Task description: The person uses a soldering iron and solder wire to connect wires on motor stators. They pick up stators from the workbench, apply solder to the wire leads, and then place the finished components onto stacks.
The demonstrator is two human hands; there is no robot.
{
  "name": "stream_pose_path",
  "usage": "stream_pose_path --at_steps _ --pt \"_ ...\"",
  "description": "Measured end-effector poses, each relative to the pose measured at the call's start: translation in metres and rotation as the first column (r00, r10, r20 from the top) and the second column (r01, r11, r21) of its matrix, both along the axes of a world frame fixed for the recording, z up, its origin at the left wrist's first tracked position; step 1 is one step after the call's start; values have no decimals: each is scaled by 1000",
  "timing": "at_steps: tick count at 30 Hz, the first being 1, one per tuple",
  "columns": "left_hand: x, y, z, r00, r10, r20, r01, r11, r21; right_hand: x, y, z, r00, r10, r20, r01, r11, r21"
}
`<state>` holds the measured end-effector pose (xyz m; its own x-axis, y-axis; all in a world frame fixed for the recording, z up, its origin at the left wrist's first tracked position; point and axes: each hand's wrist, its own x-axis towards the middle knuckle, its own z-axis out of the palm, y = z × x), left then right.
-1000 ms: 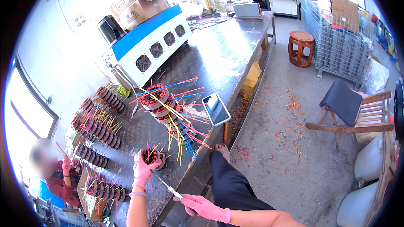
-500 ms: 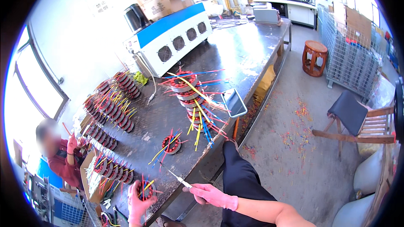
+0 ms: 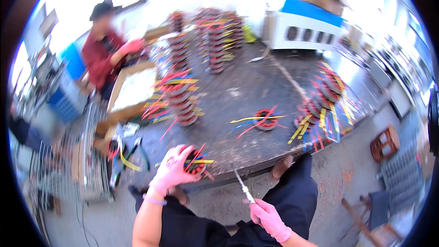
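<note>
My left hand (image 3: 173,170), in a pink glove, is closed around a small motor stator (image 3: 196,168) at the table's near edge. Red, blue and yellow wires stick out of this ring. Lower and to the right, my right hand (image 3: 270,222), also gloved in pink, grips a slim tool (image 3: 246,192) with a white handle and a thin metal shaft. The shaft points up and left toward the table edge, apart from the stator. Farther along the table lies another single stator (image 3: 266,120), its wires spread out. The picture is blurred, so the tool's exact kind cannot be made out.
Stacks of stators stand at the centre left (image 3: 183,103), behind it (image 3: 216,48) and at the right (image 3: 327,91) of the dark table (image 3: 233,144). Green-handled pliers (image 3: 142,153) lie left. A co-worker (image 3: 103,55) sits beyond an open carton (image 3: 120,82). A white-and-blue machine (image 3: 304,27) stands behind.
My view has swung left, so the table now lies more squarely before me. My left hand has closed further around the stator. The tool is still in my right hand.
</note>
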<state>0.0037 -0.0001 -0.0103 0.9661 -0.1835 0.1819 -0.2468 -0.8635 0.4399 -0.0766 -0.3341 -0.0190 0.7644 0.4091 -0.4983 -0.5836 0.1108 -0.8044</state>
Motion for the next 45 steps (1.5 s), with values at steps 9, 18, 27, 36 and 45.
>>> stream_pose_path --at_steps 9,18,27,36,45 --pt "-17 19 -4 999 41 34 -41 999 -12 -4 22 21 985 154 -81 -161 982 -96" --pt "-9 6 1 993 118 -14 -118 993 5 -2 12 3 988 128 -86 -133 989 -57" --pt "-5 5 3 997 -49 54 42 990 131 1 7 15 993 102 -68 -106 992 -63" --pt "-1 3 0 1000 -29 2 29 993 118 0 4 13 993 101 -61 -104 993 -47" --pt "0 0 -2 991 -125 48 117 981 155 3 3 16 993 105 -59 -111 989 -95"
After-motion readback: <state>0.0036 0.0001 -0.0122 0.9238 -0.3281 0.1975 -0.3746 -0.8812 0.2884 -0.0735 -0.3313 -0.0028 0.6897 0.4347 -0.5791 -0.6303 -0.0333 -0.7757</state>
